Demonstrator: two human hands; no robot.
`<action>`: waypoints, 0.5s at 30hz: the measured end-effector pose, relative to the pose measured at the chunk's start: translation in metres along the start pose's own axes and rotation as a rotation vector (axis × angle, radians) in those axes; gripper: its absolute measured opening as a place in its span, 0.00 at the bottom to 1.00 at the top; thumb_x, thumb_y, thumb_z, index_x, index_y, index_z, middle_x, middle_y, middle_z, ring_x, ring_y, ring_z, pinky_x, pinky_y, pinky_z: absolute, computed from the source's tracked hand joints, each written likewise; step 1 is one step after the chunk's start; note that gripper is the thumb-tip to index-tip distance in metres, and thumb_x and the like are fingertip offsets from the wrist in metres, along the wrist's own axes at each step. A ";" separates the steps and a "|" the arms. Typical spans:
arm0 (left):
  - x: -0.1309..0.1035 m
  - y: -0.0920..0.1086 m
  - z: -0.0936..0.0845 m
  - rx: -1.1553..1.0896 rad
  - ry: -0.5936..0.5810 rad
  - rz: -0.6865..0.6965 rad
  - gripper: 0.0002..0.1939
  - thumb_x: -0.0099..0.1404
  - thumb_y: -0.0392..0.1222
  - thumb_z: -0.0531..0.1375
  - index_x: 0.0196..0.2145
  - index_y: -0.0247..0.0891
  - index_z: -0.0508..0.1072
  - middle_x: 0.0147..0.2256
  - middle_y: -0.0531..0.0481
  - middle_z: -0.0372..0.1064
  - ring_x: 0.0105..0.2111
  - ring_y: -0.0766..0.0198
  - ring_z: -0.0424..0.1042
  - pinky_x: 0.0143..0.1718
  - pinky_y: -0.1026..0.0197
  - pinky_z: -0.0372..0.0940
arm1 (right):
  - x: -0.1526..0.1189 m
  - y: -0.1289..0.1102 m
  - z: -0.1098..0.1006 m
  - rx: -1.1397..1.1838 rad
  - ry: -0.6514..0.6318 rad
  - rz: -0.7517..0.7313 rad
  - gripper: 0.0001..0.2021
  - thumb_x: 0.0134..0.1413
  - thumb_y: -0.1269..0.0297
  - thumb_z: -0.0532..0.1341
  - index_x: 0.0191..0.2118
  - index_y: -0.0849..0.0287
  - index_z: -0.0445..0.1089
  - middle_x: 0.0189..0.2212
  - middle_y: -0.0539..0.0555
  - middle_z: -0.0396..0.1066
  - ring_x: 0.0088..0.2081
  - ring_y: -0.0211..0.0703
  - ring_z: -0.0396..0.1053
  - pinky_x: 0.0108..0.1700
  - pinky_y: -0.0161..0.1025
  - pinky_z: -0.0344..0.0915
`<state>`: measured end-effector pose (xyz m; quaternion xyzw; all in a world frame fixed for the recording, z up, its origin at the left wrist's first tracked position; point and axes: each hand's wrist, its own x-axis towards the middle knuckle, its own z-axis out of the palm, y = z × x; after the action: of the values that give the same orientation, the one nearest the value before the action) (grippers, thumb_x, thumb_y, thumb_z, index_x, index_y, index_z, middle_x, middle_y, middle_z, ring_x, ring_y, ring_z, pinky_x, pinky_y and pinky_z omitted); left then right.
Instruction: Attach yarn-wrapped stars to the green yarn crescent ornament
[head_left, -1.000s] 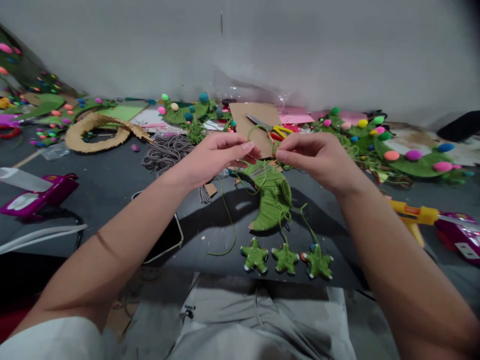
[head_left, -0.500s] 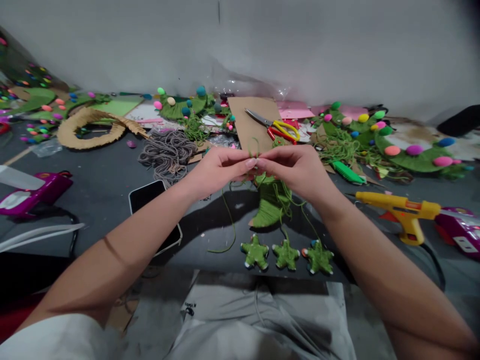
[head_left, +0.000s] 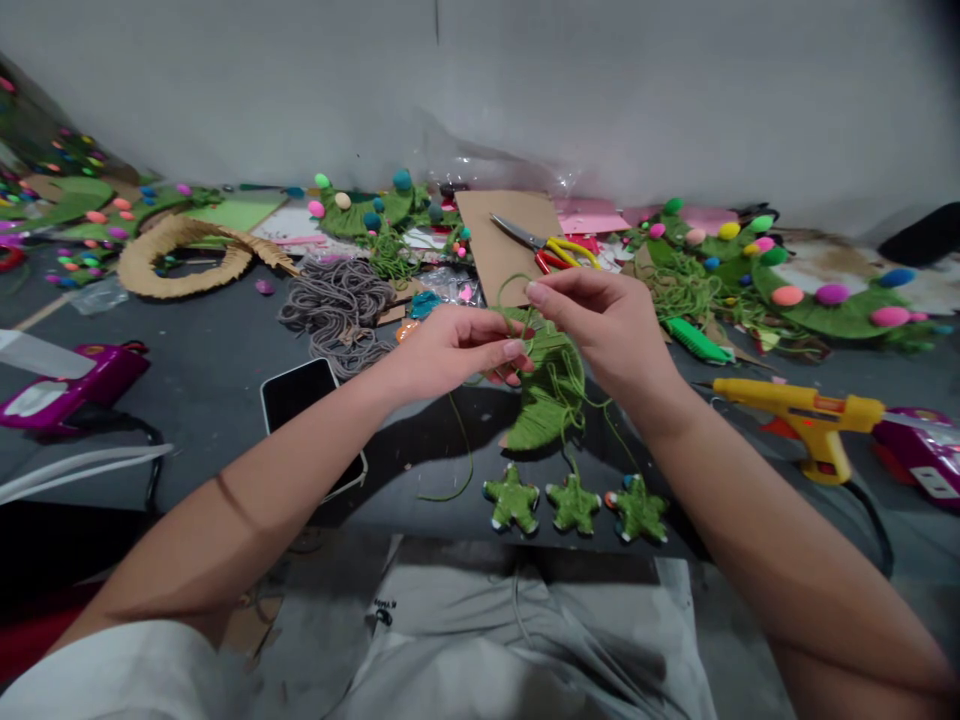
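Green yarn (head_left: 501,290) forms a loop between my hands. My left hand (head_left: 472,348) pinches the yarn low, thumb and fingers close together. A little higher and to the right, my right hand (head_left: 600,315) holds the yarn between thumb and forefinger. Below them lies a yarn-wrapped green crescent (head_left: 541,410), its upper part partly hidden by my hands. Loose strands run from it to green star ornaments, a left one (head_left: 511,500), a middle one (head_left: 574,504) and a right one (head_left: 637,508), lying near the table's front edge.
Scissors (head_left: 525,235) rest on cardboard (head_left: 480,220) behind my hands. Grey yarn (head_left: 330,305) and a phone (head_left: 300,395) lie left, beyond them a paper-wrapped ring (head_left: 139,265). A yellow glue gun (head_left: 806,405) stands right. Decorated green crescents (head_left: 832,315) line the back.
My hands have moved apart: the right rose slightly to the right, while the left dropped a little. The yarn loop between them is wider, and more of the crescent shows.
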<state>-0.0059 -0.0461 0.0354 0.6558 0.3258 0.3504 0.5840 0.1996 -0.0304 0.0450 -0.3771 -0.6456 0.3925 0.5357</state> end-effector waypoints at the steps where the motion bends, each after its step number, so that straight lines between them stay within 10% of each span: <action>1: 0.000 0.000 0.001 -0.002 -0.018 -0.006 0.18 0.67 0.52 0.71 0.43 0.33 0.82 0.37 0.44 0.84 0.33 0.63 0.83 0.39 0.63 0.78 | 0.001 0.000 -0.001 0.018 -0.002 0.003 0.09 0.54 0.56 0.75 0.35 0.55 0.83 0.31 0.48 0.79 0.34 0.38 0.74 0.40 0.39 0.72; 15: -0.003 0.003 0.000 0.120 -0.170 -0.059 0.12 0.71 0.47 0.67 0.38 0.35 0.81 0.36 0.47 0.83 0.35 0.67 0.80 0.40 0.65 0.76 | 0.003 -0.004 -0.009 0.326 -0.223 0.172 0.17 0.57 0.48 0.74 0.34 0.54 0.71 0.43 0.51 0.81 0.44 0.38 0.76 0.44 0.36 0.71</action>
<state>-0.0072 -0.0487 0.0386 0.7072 0.3147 0.2559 0.5791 0.2083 -0.0288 0.0509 -0.2935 -0.5943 0.5753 0.4793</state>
